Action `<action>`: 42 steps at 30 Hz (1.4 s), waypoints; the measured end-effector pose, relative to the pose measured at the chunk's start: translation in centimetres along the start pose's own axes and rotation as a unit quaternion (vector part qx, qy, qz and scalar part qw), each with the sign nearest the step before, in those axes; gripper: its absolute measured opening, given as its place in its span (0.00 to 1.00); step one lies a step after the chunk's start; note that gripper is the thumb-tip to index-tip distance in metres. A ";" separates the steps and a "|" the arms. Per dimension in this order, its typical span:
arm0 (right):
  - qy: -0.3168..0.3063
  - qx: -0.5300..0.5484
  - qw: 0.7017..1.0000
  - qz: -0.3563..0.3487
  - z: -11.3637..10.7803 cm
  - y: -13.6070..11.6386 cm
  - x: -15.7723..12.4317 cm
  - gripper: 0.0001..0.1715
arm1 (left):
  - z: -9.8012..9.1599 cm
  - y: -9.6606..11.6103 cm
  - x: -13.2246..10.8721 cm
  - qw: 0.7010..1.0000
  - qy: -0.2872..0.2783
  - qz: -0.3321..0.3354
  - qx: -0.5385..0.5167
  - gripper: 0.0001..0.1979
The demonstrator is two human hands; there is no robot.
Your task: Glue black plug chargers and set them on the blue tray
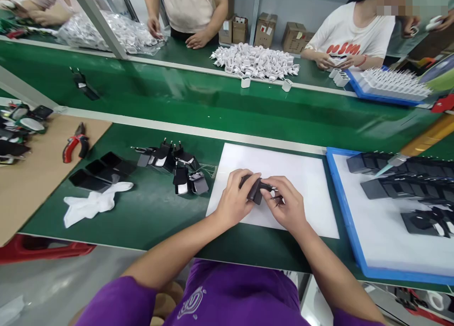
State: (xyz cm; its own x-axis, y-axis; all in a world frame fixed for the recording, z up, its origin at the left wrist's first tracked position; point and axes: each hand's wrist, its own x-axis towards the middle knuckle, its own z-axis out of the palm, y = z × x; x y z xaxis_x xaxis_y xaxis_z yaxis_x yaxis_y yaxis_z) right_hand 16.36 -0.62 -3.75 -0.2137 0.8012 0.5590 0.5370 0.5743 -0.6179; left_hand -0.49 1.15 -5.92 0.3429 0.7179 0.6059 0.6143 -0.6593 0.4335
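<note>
Over a white sheet (234, 163) on the green bench, my left hand (234, 198) is closed around a black plastic charger housing (255, 191). My right hand (286, 204) pinches a small black plug part with metal pins (268, 187) against the housing's right side. Fingers cover much of both pieces, so I cannot tell how far they are joined. Left of the sheet lie several black plug parts with pins (163, 155). Farther left, open black housings (101, 170) lie beside a crumpled white cloth (94, 203).
On the right stands a blue-rimmed tray (349, 222) with rows of black chargers (400, 186), and a glue syringe (418, 141) slants over it. Red-handled pliers (75, 144) lie at left. Beyond the green divider, co-workers handle white charger parts (257, 61).
</note>
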 end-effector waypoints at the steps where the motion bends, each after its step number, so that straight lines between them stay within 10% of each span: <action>1: 0.000 0.007 1.000 -0.004 0.0 0.0 0.0 0.15 | 0.0 0.1 0.0 1.000 -0.001 -0.004 -0.008 0.26; 15: 0.010 0.213 0.964 0.161 1.3 0.1 -0.9 0.13 | -0.1 1.1 -0.6 0.988 0.024 -0.024 -0.151 0.25; 28: 0.016 0.045 0.996 0.072 2.4 0.1 -1.1 0.09 | 0.5 1.1 -1.2 0.984 0.028 -0.057 -0.164 0.23; 42: 0.058 0.130 0.964 0.225 -0.4 1.4 0.9 0.17 | 2.4 -1.1 -0.7 0.922 -0.055 -0.181 -0.338 0.30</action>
State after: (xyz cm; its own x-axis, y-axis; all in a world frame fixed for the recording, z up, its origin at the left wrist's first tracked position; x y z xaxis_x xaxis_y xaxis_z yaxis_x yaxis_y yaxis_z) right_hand 17.25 0.84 -3.86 0.0934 0.9634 0.2512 0.3276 0.2085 -0.9215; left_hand 0.30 1.89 -8.46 0.2949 0.9122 0.2846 0.1326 -0.3340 0.9332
